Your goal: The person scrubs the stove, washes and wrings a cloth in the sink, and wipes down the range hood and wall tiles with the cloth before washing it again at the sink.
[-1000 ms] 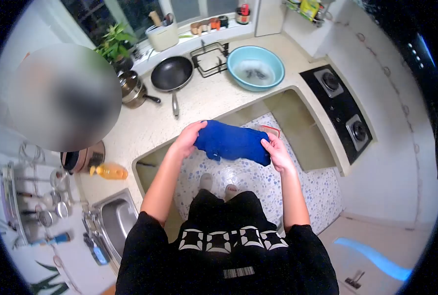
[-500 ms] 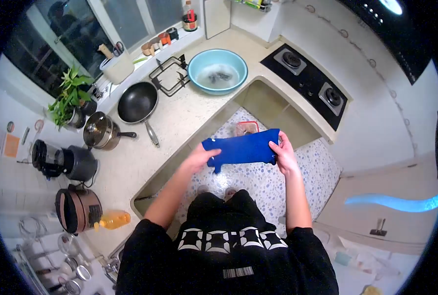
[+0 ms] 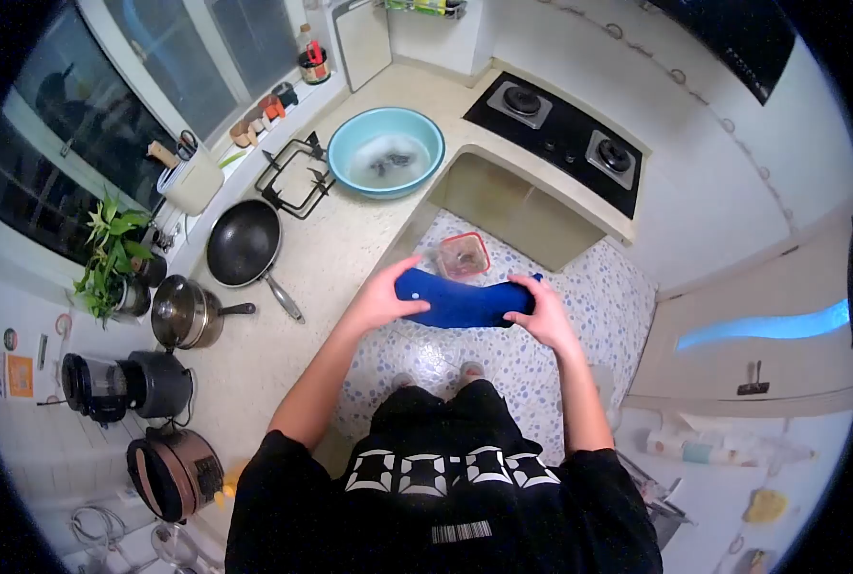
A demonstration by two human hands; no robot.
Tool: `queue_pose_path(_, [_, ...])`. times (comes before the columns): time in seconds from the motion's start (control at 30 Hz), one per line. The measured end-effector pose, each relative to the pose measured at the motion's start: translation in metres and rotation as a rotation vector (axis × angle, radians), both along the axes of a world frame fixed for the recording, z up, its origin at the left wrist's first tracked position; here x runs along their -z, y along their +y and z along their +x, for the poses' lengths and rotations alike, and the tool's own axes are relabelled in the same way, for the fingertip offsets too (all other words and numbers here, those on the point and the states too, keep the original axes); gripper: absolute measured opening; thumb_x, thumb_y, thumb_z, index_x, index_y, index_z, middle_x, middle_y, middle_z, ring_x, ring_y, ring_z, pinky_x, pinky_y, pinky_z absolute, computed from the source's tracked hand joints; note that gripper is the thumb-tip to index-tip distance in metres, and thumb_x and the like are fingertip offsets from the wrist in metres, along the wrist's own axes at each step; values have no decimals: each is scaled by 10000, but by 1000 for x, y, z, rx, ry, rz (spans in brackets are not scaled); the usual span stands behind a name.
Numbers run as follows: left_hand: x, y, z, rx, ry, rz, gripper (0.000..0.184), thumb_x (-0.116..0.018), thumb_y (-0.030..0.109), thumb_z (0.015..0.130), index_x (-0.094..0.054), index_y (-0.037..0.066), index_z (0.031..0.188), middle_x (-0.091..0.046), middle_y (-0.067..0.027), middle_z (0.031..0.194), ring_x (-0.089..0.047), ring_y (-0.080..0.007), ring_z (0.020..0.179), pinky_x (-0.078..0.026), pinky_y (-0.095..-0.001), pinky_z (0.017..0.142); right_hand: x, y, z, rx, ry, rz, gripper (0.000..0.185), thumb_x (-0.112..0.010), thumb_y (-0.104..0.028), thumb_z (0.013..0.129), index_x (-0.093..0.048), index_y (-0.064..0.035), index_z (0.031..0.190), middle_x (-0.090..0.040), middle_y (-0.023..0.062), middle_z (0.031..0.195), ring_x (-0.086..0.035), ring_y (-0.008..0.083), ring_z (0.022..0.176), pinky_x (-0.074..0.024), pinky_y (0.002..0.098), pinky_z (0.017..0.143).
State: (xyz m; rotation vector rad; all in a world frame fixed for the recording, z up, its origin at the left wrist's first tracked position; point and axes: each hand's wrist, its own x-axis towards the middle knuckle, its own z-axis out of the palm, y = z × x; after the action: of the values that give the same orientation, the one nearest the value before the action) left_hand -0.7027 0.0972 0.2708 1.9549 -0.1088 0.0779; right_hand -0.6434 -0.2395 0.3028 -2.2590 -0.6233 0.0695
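Note:
A piece of blue cloth (image 3: 463,302) is stretched between my two hands, at waist height above the speckled floor. My left hand (image 3: 384,298) grips its left end, thumb on the near side. At the other end, my right hand (image 3: 547,320) pinches the fabric with thumb and fingers. The cloth looks folded into a narrow band, with a small pale spot near the left end. Beyond it, a clear container with a red rim (image 3: 487,248) rests on the floor.
On the counter (image 3: 316,263) stand a light-blue basin (image 3: 388,192) with cloudy water and something dark, a black frying pan (image 3: 244,241), a lidded pot (image 3: 189,311) and a rice cooker (image 3: 179,474). A gas stove (image 3: 560,136) is set in the counter's right arm.
The cloth's lower flap no longer hangs down, and the cloth forms a narrower band. Both hands have turned around its ends. The view has shifted, bringing the red-rimmed container fully into sight.

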Motion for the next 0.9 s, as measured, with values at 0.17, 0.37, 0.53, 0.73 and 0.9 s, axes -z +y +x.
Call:
queue_pose_path(0.17, [-25, -27, 14, 15, -4, 568, 313, -872, 217, 705, -783, 115, 986, -640, -90, 998, -603, -337, 1045, -506, -434, 901, 30, -21, 2, 162, -141, -134, 317, -847, -105, 673, -729, -70, 966, -616, 183, 1003, -621, 375, 970, -531, 453, 842])
queue_pose_path(0.37, [-22, -54, 60, 370, 127, -409, 168, -744, 162, 893, -684, 22, 963, -683, -120, 1229, -609, -279, 1216, -447, -435, 1087, 14, -88, 5, 201, 90, 482, 195, -833, -106, 806, -669, -30, 880, -651, 104, 1061, -646, 208, 891, -544, 349, 794])
queue_pose_path(0.53, [-3, -128, 89, 269, 733, -1204, 502, -519, 344, 1024, -531, 27, 1413, -622, -175, 1384, -632, -307, 1226, -491, -464, 1073, 25, -130, 18, 343, 743, 1143, 192, -719, -143, 969, -587, -67, 1086, -675, 46, 959, -640, 123, 815, -548, 271, 703])
queue_pose_path(0.73, [3, -238, 133, 267, 850, -1312, 519, -452, 488, 1074, -495, 137, 1453, -610, -119, 1398, -617, -283, 1250, -505, -451, 1060, 50, -197, 85, 748, 554, 925, 198, -721, -134, 960, -614, -25, 1086, -677, 71, 961, -639, 153, 871, -538, 309, 762])
queue_pose_path(0.9, [4, -336, 182, 186, 559, -1180, 554, -390, 507, 1089, -371, 186, 1540, -527, -61, 1496, -558, -246, 1326, -485, -448, 1085, 44, -230, 145, 709, 318, 778, 201, -728, -130, 949, -623, -16, 1078, -690, 63, 989, -629, 136, 889, -525, 297, 788])
